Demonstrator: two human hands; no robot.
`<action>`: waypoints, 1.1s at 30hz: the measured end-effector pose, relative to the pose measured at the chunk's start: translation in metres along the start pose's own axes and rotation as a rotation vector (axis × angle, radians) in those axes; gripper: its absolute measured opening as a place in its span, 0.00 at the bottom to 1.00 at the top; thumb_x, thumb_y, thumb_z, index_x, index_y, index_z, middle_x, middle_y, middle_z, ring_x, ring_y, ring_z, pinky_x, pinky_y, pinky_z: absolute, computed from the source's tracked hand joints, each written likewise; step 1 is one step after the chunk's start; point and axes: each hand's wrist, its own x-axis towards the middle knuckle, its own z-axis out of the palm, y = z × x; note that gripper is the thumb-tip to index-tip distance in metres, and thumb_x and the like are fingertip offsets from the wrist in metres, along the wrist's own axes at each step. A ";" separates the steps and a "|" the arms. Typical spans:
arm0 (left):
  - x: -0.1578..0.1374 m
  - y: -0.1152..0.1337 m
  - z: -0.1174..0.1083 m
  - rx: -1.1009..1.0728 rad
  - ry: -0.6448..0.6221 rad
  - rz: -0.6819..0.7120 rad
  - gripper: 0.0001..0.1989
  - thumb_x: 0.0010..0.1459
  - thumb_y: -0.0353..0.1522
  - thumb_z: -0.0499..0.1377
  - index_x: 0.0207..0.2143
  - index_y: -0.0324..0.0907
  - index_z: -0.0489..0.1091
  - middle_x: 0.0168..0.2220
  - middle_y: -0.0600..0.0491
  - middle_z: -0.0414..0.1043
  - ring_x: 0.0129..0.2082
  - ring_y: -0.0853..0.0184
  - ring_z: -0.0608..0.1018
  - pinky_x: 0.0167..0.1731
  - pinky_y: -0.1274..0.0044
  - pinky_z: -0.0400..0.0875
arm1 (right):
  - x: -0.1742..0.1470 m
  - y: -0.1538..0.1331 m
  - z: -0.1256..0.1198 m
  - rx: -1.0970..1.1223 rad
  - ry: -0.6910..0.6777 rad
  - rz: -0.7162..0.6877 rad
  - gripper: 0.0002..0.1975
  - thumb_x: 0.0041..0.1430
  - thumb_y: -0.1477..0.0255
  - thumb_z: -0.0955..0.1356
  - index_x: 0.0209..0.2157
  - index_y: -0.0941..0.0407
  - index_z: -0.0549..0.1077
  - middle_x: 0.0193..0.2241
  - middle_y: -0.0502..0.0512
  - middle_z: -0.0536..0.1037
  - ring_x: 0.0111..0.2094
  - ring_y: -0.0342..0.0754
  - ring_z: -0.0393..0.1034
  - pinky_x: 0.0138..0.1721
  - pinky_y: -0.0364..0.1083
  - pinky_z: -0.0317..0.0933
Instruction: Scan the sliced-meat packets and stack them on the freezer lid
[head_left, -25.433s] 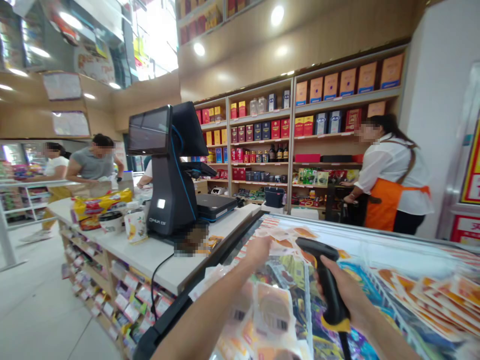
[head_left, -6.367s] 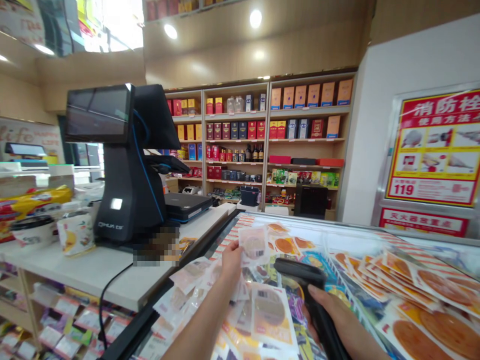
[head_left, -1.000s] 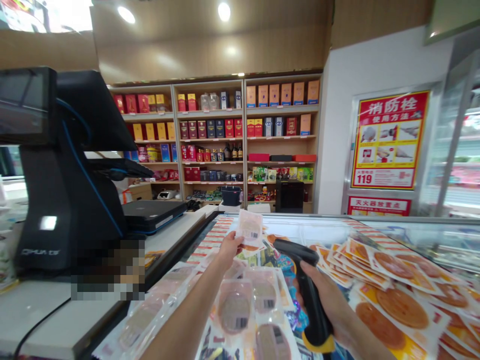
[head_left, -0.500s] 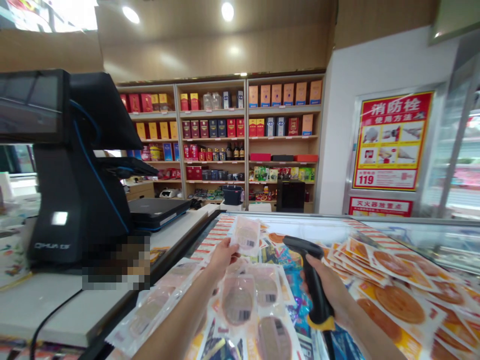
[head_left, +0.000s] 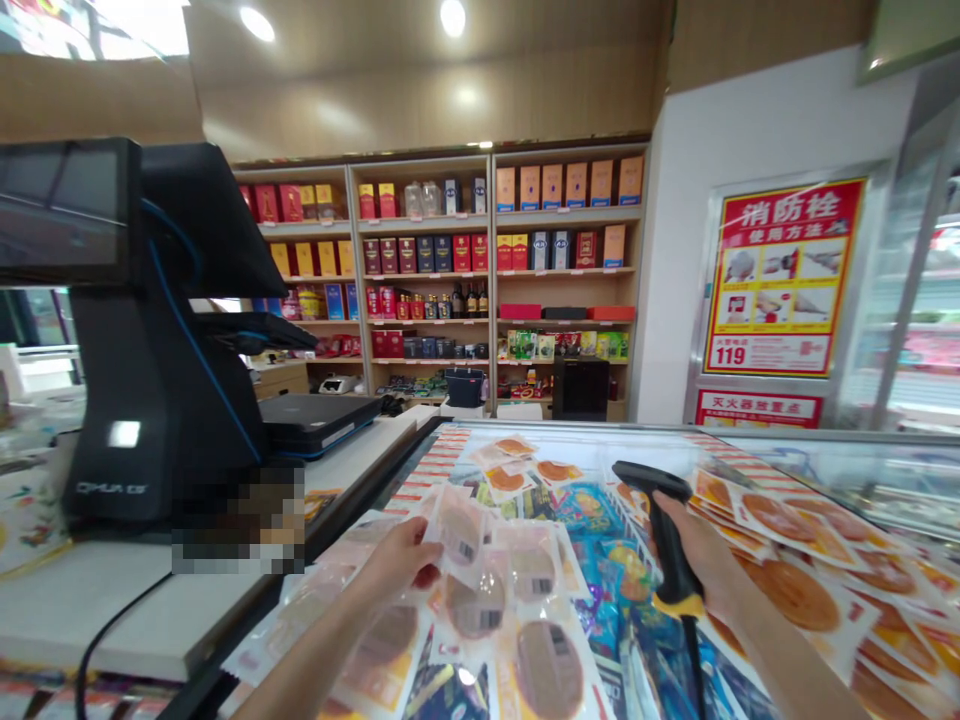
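My left hand [head_left: 409,555] pinches the edge of a flat, clear-and-white snack packet [head_left: 456,535] with a barcode on its upper face. Beneath it lie several like packets [head_left: 550,670], barcode side up, spread over the glass-topped case. My right hand [head_left: 694,550] is wrapped around the handle of a black and yellow barcode scanner [head_left: 664,520], its head pointing left and its cable hanging down. Blue snack bags [head_left: 600,560] lie between the two hands. To the right, a heap of packets [head_left: 795,590] shows orange round pieces on the front.
A black point-of-sale terminal [head_left: 165,400] stands on the white counter [head_left: 142,620] at left, with a flat black device [head_left: 319,420] beside it. Shelves of boxed goods [head_left: 427,255] line the back wall. A few packets [head_left: 510,480] lie farther back on the case.
My left hand has drawn the packet nearer and left, down over the other packets. My right hand has moved the scanner to the right. Packets farther back are now uncovered.
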 end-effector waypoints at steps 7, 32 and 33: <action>-0.022 0.004 -0.021 0.471 -0.059 -0.044 0.04 0.40 0.31 0.49 0.17 0.42 0.59 0.14 0.56 0.64 0.13 0.69 0.67 0.14 0.80 0.56 | 0.003 0.001 -0.004 -0.005 0.001 0.011 0.14 0.43 0.62 0.67 0.20 0.58 0.65 0.12 0.48 0.68 0.13 0.39 0.62 0.14 0.39 0.57; 0.145 0.017 0.100 1.224 -0.058 0.333 0.15 0.54 0.35 0.51 0.43 0.38 0.62 0.43 0.49 0.65 0.39 0.66 0.70 0.38 0.68 0.66 | -0.003 0.001 0.009 -0.059 -0.086 0.021 0.14 0.46 0.60 0.64 0.22 0.58 0.65 0.09 0.46 0.65 0.13 0.41 0.62 0.13 0.39 0.56; 0.145 0.016 0.102 1.215 -0.051 0.341 0.15 0.54 0.35 0.51 0.43 0.38 0.62 0.43 0.49 0.65 0.39 0.66 0.70 0.38 0.68 0.66 | -0.004 0.000 0.010 -0.066 -0.096 0.019 0.14 0.46 0.60 0.64 0.22 0.58 0.65 0.09 0.46 0.65 0.14 0.41 0.63 0.13 0.39 0.56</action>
